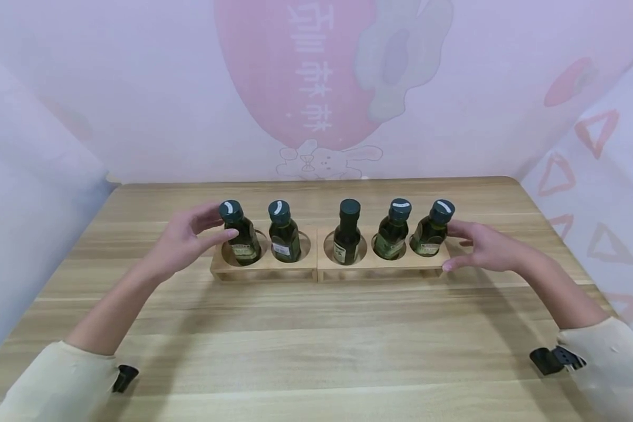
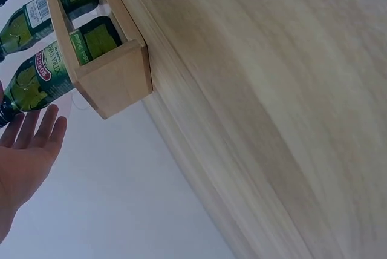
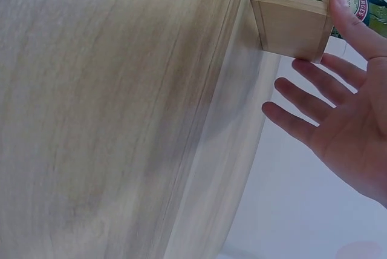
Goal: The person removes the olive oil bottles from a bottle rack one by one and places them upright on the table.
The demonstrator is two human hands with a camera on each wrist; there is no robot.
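Two wooden racks stand end to end: a left rack (image 1: pixel 266 275) with two dark green oil bottles, and a right rack (image 1: pixel 380 274) with three. Beside the leftmost bottle (image 1: pixel 245 241) is my left hand (image 1: pixel 186 239), its thumb crossing in front of the bottle and its fingers behind. In the left wrist view those fingers are nearly straight, close to the neck of a bottle (image 2: pixel 45 80). My right hand (image 1: pixel 485 246) is at the right rack's outer end, next to the rightmost bottle (image 1: pixel 427 234). Its fingers are extended and its thumb lies at the rack's corner.
The other bottles are a white-labelled bottle (image 1: pixel 285 237), a slim-necked bottle (image 1: pixel 346 237) and a bottle (image 1: pixel 391 234) right of it. All stand in round holes. The wooden table (image 1: pixel 316 340) ends at a printed cloth (image 1: pixel 163 105) behind and on both sides.
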